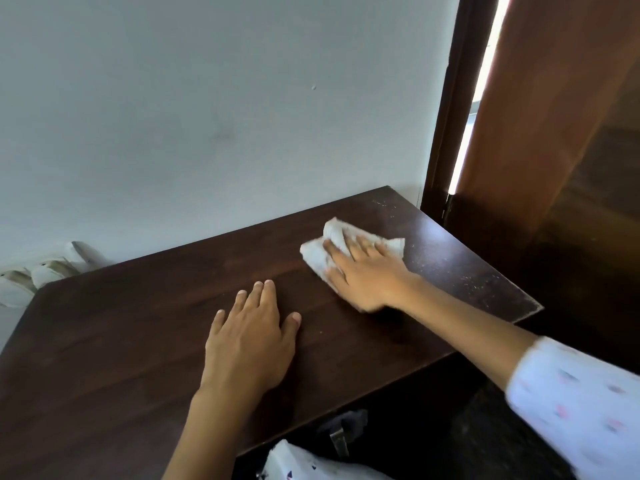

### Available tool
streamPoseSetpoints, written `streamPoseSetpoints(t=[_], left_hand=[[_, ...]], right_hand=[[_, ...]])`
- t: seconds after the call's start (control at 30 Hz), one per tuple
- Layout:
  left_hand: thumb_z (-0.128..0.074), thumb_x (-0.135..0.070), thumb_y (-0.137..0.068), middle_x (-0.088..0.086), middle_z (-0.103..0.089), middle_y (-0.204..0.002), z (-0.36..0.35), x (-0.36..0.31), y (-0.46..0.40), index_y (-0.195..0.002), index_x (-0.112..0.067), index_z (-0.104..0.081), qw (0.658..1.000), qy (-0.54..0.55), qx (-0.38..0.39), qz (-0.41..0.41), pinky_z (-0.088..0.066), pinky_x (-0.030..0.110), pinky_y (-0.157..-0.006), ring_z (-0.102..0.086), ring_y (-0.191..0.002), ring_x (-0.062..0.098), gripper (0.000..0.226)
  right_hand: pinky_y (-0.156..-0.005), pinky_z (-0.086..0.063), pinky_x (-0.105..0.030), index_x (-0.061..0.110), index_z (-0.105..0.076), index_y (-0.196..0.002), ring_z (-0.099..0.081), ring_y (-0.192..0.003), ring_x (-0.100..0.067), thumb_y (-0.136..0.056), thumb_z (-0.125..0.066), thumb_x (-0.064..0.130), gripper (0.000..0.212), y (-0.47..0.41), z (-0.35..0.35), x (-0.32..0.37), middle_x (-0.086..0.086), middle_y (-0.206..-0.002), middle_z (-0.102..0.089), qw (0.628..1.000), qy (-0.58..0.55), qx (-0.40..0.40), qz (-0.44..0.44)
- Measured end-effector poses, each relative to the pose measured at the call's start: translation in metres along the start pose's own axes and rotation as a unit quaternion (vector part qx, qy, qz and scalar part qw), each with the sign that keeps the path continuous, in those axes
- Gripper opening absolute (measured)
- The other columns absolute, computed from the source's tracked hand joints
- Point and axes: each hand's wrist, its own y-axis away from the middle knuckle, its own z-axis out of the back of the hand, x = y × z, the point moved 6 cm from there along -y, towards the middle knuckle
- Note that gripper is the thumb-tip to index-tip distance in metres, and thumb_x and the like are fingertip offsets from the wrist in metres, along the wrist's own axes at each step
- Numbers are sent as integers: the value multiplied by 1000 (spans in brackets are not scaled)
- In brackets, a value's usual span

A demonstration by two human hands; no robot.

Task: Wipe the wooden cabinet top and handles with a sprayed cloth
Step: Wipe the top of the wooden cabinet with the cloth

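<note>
A: Cloth location?
B: White cloth (pixel 349 247), crumpled, lies flat on the dark wooden cabinet top (pixel 138 341), near its far right corner.
A: Surface state?
B: Pale specks along the right edge.

Right hand (pixel 367 275) presses cloth (pixel 391 244) onto cabinet top (pixel 121 341).

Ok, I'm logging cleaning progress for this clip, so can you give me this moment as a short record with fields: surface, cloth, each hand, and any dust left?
surface: dark wooden cabinet top, against a pale wall
cloth: white cloth, crumpled, lying on the right part of the top
right hand: right hand presses flat on the cloth, fingers straight
left hand: left hand rests flat on bare wood, holding nothing
dust left: pale specks at the right edge and far right corner
handle: metal handle below the front edge, untouched
</note>
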Motion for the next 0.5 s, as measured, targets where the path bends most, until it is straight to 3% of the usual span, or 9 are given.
streamPoseSetpoints(t=[0.13, 0.2, 0.33, 0.5], left_hand=[[-29, -47, -97, -1, -10, -161, -1, -4, 2, -151, -17, -8, 1000, -1, 5, -4, -16, 41, -118, -9, -148, 18, 66], [-29, -47, -97, -1, -11, -160, -1, -4, 3, -151, -16, -8, 1000, -1, 7, -7, -17, 41, -117, -10, -148, 18, 66], [-30, -47, -96, 0, -13, -160, 0, -3, 3, -151, -16, -10, 1000, -1, 2, -14, -18, 41, -117, -12, -148, 18, 66], [-30, -47, -96, 1, -13, -160, 2, -6, -1, -151, -16, -10, 1000, -1, -13, -20, -17, 41, -117, -12, -148, 18, 66]], right_hand=[[-114, 1, -52, 22, -4, -151, 6, -145, -31, -98, -30, 34, 60, -56, 13, 5, -10, -159, 7, 994, -38, -13, -98], [-114, 4, -53, 23, -1, -151, 9, -145, -32, -98, -31, 32, 62, -55, 11, 19, -11, -158, 11, 997, -39, -2, -70], [-115, 10, -47, 26, 9, -150, 14, -144, -28, -101, -12, 41, 55, 21, -7, 38, -9, -157, 18, 998, -27, 5, 52], [-115, 12, -45, 30, 13, -149, 18, -144, -27, -100, -12, 45, 56, 83, -21, -12, -6, -156, 23, 993, -49, 16, -103]])
